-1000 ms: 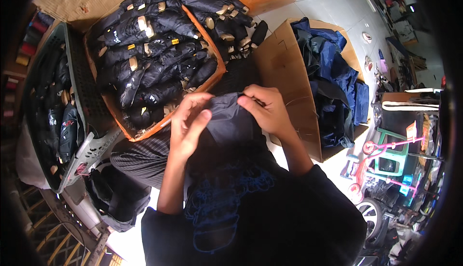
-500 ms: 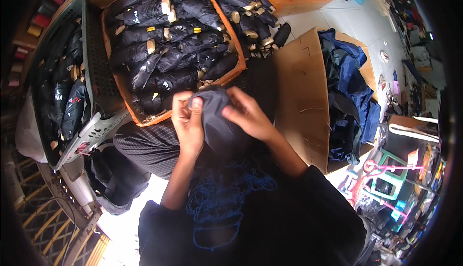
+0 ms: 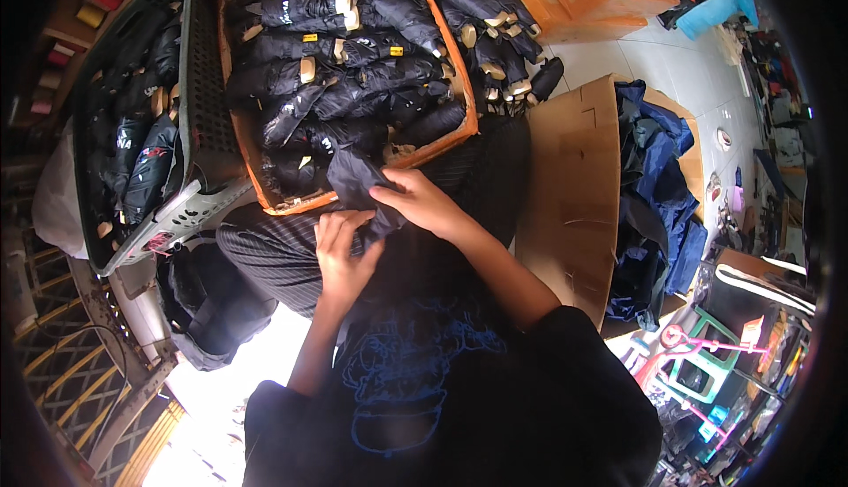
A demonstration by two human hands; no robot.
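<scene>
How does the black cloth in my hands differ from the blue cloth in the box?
The black cloth is held by your left hand and right hand; the blue cloth lies in the box. The black cloth looks small, the blue cloth a bigger heap. Both are creased.

pink scooter (image 3: 673,337) near green stool (image 3: 727,363)

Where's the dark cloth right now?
Head view, just left of centre: the dark cloth is in the right hand, left hand at its lower end, by the orange-edged box's near side.
</scene>
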